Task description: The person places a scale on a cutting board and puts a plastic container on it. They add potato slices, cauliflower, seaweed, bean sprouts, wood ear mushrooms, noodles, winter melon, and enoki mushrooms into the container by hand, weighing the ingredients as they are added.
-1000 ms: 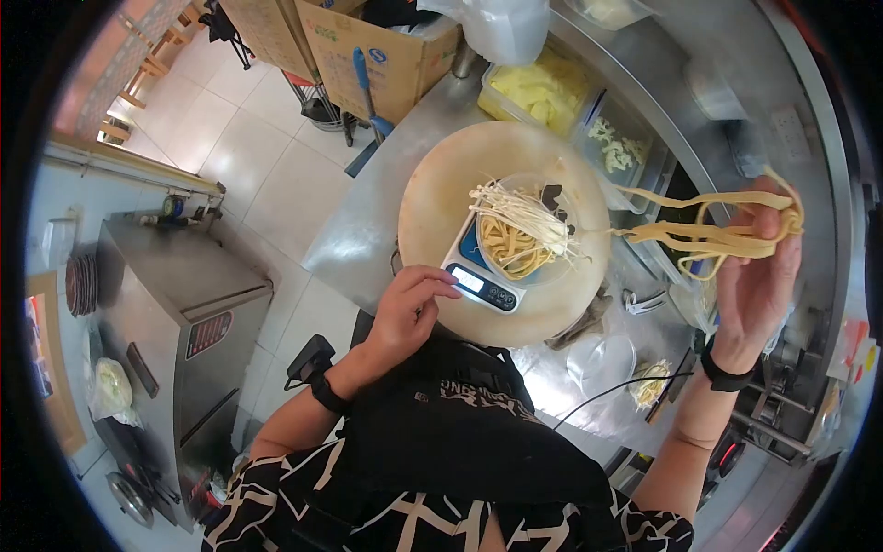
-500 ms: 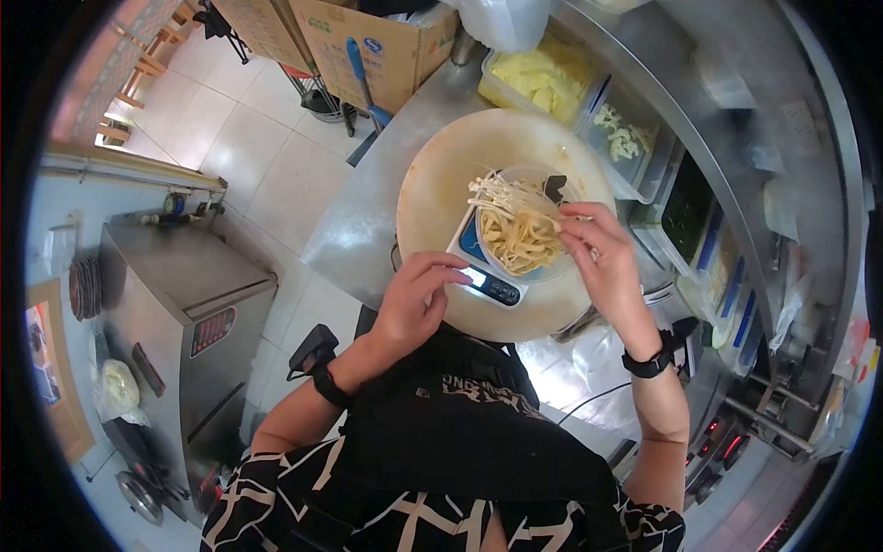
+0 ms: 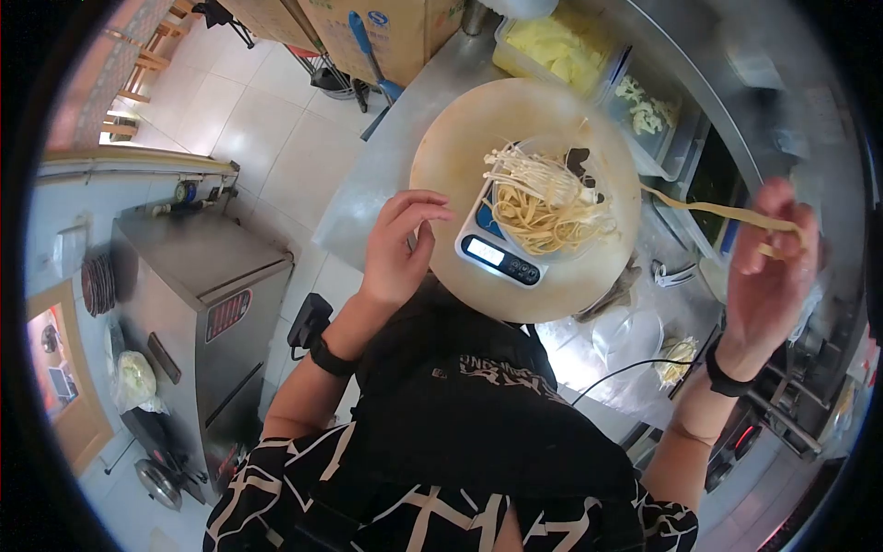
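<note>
My right hand [image 3: 771, 276], blurred by motion, is off to the right with its fingers closed on a long, pale yellow strip [image 3: 704, 208] that looks like tofu skin. One end of the strip trails left toward the board. Loosely curled, my left hand [image 3: 395, 253] hovers at the board's left edge, fingers apart, holding nothing. Beside it a digital scale [image 3: 472, 265] with a lit display sits on a round board [image 3: 451, 129]. On the scale, a clear bowl holds enoki mushrooms [image 3: 538, 175], similar yellow strips [image 3: 543, 221] and dark pieces [image 3: 578, 161].
Tubs of yellow slices [image 3: 556, 51] and white florets [image 3: 644, 109] line the counter's far right side below a metal shelf. Metal tongs [image 3: 674, 275] and a cable [image 3: 616, 373] lie at right. A steel cabinet [image 3: 198, 267] stands left, cardboard boxes [image 3: 395, 41] behind.
My right hand has moved from the bowl far to the right, carrying a strip. My left hand has lifted away from the scale's display. The view has shifted slightly.
</note>
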Motion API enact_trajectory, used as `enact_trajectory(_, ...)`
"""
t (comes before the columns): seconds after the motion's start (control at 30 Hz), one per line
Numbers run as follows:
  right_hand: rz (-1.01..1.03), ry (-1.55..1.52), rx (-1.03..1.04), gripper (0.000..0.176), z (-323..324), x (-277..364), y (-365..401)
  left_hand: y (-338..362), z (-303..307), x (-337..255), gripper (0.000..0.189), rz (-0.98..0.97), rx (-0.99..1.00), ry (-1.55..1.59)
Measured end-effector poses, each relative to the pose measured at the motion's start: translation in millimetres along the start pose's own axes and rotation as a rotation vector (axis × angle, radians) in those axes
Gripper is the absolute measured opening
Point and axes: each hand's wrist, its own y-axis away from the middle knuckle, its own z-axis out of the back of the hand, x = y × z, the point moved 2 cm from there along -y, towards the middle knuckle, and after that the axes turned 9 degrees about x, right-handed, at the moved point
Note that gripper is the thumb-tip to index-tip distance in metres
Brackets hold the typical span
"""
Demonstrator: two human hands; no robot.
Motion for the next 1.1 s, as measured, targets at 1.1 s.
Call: enact_trajectory(1.1, -0.042, 0.688, -0.371, 0.018, 229.3, -35.1, -101.4, -35.9, -25.8, -69.1, 0.029, -0.181, 0.02, -0.165)
